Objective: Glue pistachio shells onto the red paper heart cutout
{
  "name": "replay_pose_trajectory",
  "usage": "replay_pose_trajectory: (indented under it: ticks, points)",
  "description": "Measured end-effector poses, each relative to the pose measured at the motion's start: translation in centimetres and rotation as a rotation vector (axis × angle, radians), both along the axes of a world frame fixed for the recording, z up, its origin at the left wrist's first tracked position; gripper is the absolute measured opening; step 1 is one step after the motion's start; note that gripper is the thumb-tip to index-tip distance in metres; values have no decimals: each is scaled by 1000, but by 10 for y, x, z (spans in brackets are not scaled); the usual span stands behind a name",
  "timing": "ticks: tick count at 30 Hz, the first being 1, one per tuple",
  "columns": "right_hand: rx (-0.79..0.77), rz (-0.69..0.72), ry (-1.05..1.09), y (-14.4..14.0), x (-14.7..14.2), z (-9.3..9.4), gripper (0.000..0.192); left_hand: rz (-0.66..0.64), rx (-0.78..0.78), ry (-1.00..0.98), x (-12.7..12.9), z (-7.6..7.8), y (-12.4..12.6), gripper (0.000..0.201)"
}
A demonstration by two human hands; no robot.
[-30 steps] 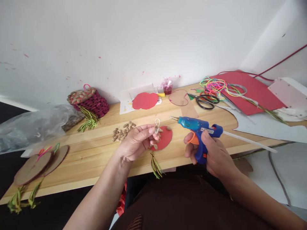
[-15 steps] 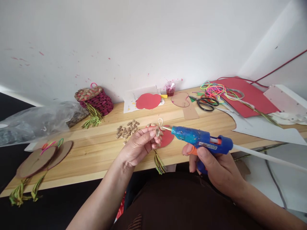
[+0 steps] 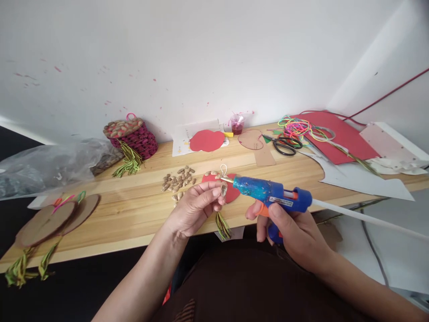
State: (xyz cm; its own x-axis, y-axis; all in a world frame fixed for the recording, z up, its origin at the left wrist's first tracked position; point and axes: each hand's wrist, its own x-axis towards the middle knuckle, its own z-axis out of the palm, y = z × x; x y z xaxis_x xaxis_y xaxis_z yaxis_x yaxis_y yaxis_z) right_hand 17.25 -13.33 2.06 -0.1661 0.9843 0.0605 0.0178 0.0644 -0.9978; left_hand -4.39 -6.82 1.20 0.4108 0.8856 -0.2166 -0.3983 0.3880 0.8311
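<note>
Between the thumb and fingertips of my left hand (image 3: 201,201) is a small hollow half nutshell (image 3: 223,190), its open side turned toward me. My right hand (image 3: 291,228) grips a blue hot glue gun (image 3: 258,192) by its handle, fingers at the orange trigger. The metal nozzle points left, just above the shell; whether they touch I cannot tell. Behind the left hand lies a red paper cutout (image 3: 233,193) with a few shells along its top, a white loop and a green-yellow tassel (image 3: 222,225). A pile of loose shells (image 3: 179,179) lies to its left.
A shell-topped purple basket (image 3: 139,141) and a plastic bag (image 3: 60,165) stand at left, near cardboard discs (image 3: 50,221). Toward the wall are a red paper shape (image 3: 206,140), a cup of red liquid (image 3: 237,125), scissors (image 3: 284,145) and tangled colored cords (image 3: 296,126).
The glue gun has moved left, bringing its nozzle over the shell. My left hand has shifted slightly down and right with the shell, its hollow now more visible.
</note>
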Motion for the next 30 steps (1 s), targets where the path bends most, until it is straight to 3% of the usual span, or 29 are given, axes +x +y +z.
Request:
replay_pose_trajectory:
  ticks: [10,30]
  points:
    - [219,-38,-202,-4,6,-1,32,30,54,-11,-6,-1,2,30]
    - [269,-10,-232,-4,9,-8,29,25,65,-17,-7,-3,3,28]
